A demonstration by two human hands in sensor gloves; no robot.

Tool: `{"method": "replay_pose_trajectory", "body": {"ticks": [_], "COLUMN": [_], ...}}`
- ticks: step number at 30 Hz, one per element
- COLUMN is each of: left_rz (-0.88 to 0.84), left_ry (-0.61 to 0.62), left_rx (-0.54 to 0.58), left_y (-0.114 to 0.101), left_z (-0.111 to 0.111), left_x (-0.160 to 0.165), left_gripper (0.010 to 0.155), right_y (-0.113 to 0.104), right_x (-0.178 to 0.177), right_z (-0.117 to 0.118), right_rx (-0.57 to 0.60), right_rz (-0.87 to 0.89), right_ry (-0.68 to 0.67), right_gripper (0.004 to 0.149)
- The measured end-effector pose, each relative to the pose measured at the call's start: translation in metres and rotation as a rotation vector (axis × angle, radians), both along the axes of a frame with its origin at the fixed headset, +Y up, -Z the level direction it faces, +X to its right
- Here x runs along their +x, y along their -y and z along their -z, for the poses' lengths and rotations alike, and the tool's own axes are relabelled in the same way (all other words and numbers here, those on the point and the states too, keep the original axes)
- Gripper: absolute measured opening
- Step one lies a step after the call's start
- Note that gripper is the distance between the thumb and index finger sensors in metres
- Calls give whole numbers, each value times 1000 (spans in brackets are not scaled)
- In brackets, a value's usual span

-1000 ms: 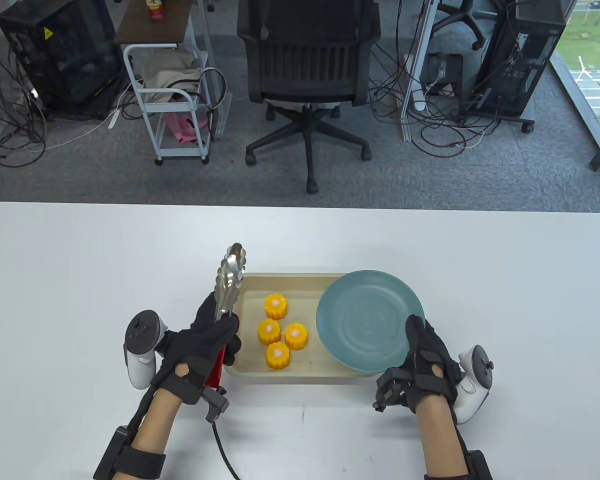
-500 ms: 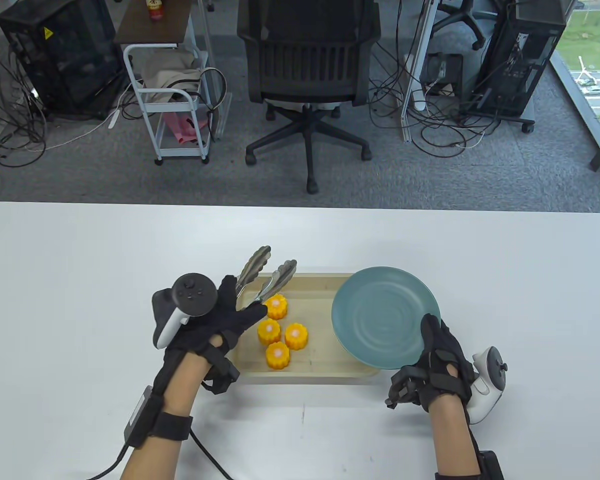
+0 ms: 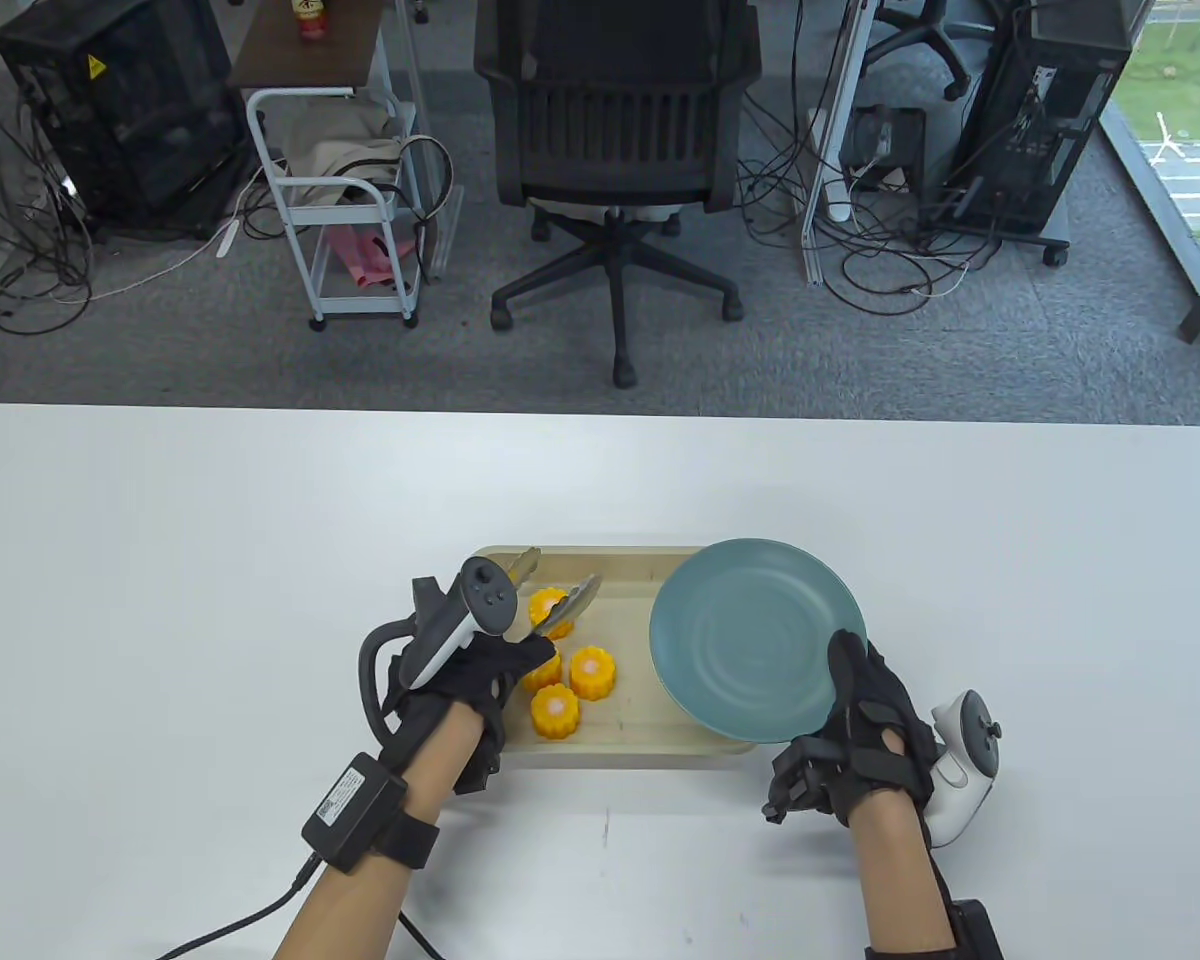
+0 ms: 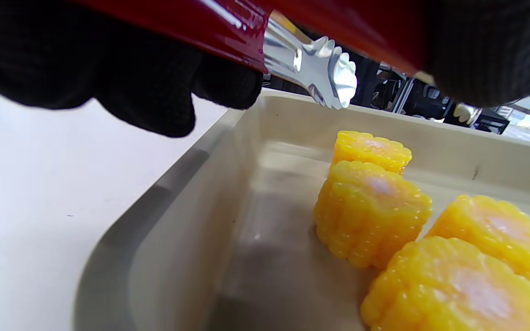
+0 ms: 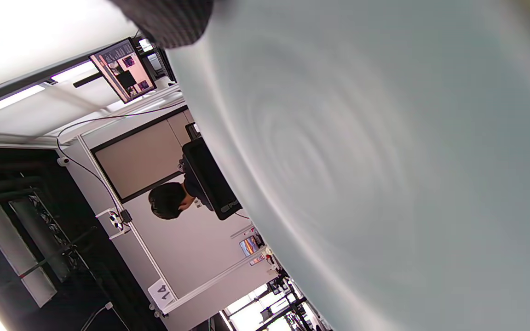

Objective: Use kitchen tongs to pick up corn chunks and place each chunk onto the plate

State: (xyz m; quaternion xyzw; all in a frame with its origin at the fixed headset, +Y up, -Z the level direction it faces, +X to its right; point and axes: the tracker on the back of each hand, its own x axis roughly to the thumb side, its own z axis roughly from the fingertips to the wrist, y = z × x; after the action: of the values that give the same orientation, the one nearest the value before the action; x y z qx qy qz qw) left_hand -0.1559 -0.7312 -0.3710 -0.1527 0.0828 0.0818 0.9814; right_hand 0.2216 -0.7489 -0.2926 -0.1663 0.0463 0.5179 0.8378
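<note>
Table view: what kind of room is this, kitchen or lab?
Most likely an office or lab used for data recording, not a kitchen: an office chair on grey carpet, computer towers with loose cables, a wheeled cart. The corn sits on a plain white table.

1. A white table [image 3: 260, 520] fills the near half of the scene, its far edge meeting grey carpet.
2. A beige tray [image 3: 640, 725] sits near the table's front edge, right of centre.
3. A black office chair [image 3: 615, 130] on a five-star base stands on the carpet beyond the table's far edge.
4. Far left, a white wheeled trolley [image 3: 345, 200] holds crumpled cloth (a red bottle stands on its brown top).
5. Black equipment racks [image 3: 110, 110] stand at far left and far right, loose cables trailing across the floor.
6. A window strip at the far right shows grass and a road.
</note>
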Motion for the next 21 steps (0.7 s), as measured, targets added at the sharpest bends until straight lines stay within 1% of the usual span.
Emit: {"method": "replay_pose_trajectory", "body": {"ticks": [4,7,12,15,21], "left_rz": [30,28,49,44,68], "left_ry": [-27,-37,-44,-30,-21], "left_rx": [22,9,19,65,130], "left_y": [0,1,4,3,3], "left_z": [1,2,4,5,6], "left_x": [1,-1,-1,0,-3], "left_gripper": [93,90,83,77,74], "right_y": [1,1,2,2,3], "right_x": [-3,-4,-5,-5,-6], "right_z": [1,0,1,2,1], "right_rx": [-8,-8,-7,-7,-16], "right_rz": [-26,-29,-39,-44,-19], "right_ry": [-16,-26,-35,-36,-45], "right_gripper": [54,54,54,54,54]}}
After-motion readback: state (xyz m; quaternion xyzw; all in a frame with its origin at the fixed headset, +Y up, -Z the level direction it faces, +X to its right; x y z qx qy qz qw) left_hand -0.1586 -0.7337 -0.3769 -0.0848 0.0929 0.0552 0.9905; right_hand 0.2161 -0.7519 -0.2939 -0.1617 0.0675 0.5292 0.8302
